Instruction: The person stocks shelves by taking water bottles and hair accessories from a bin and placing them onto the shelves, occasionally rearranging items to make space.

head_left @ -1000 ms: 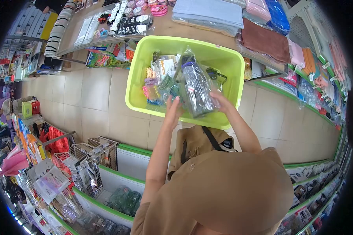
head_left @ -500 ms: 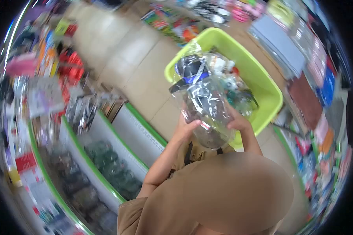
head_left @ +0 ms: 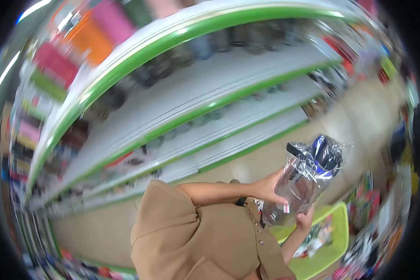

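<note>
Between my two hands is a large clear water bottle [head_left: 297, 191] with a dark blue and black lid, wrapped in crinkled clear plastic. A small red and white label sticks to its side. My left hand [head_left: 269, 187] grips the body from the left, its thumb near the label. On the lower right side my right hand [head_left: 305, 220] closes round the bottle, its fingers partly hidden behind it. The bottle is tilted, lid toward the upper right. Beneath it stands a lime green tub [head_left: 341, 228] with mixed small goods inside.
Long white shelves with green edges [head_left: 191, 116] curve across the left and top, with blurred bottles and jars [head_left: 219, 41] on the upper one. Colourful boxes [head_left: 86, 37] sit above. Tiled floor [head_left: 93, 238] runs below the shelves. Packaged goods [head_left: 366, 196] lie at the right.
My view has swung left, from the tub and aisle toward the shelves. Both hands still hold the bottle, which now appears further right and lower in view.
</note>
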Tool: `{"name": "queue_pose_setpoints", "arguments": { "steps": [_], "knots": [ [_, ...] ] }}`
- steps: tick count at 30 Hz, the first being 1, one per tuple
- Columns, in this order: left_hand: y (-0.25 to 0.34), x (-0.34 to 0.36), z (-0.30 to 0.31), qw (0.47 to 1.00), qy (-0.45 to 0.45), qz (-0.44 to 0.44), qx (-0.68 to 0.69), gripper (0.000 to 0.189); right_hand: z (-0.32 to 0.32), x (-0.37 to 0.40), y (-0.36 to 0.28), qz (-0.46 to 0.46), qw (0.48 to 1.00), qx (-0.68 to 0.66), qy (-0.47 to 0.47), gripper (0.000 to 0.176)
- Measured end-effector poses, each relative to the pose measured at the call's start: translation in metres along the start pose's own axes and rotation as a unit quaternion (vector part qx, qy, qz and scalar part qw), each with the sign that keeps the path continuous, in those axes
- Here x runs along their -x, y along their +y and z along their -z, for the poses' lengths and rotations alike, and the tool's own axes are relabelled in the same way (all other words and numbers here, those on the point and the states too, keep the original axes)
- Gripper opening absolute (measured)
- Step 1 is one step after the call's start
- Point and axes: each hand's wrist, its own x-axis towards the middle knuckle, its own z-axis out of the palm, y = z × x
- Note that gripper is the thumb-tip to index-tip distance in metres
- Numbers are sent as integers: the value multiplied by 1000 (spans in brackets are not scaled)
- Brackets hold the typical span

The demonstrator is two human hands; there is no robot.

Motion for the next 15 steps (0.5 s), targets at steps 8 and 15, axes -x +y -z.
{"name": "queue_pose_setpoints", "arguments": {
  "steps": [8, 15],
  "knots": [
    [60, 211, 76, 944, 318, -13, -84, 116, -220, -65, 19, -111, 947, 29, -300, 108],
    [90, 358, 105, 810, 585, -31, 40, 114, -390, -82, 76, -185, 832, 38, -521, 111]
  ]
}}
